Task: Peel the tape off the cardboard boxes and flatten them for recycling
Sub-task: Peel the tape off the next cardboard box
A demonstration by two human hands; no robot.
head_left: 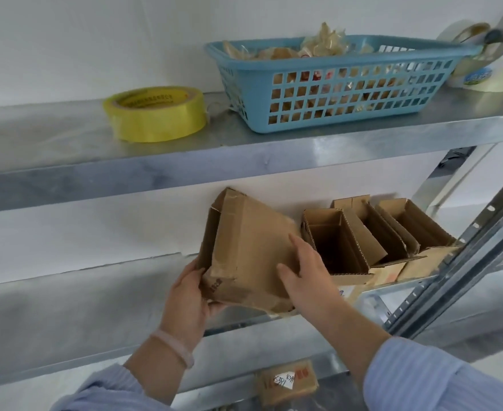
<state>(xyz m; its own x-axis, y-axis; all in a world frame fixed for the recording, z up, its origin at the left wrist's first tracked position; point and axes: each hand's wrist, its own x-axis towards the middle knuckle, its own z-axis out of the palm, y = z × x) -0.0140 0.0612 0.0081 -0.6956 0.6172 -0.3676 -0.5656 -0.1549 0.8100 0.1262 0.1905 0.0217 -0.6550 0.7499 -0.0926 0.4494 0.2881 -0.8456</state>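
Galvanised steel shelf (66,307) lay beneath the tilted cardboard box (244,247), left hand (186,295) curled round its taped lower-left corner, right hand (303,271) clasping its right edge; judged light, stiff yet crushable, best gripped at edges.

This is a storeroom or packing area, not a home. Bare galvanised steel shelves (244,149) run along a plain white wall, carried by a slotted metal upright (466,247). The top shelf holds a yellow tape roll (155,114), further tape rolls (481,63) and a blue plastic basket (333,57) of what may be crumpled used tape. Below, open cartons (392,232) stand in a row beside a tape-scarred cardboard box (250,247), and a labelled parcel (287,381) lies lower down.
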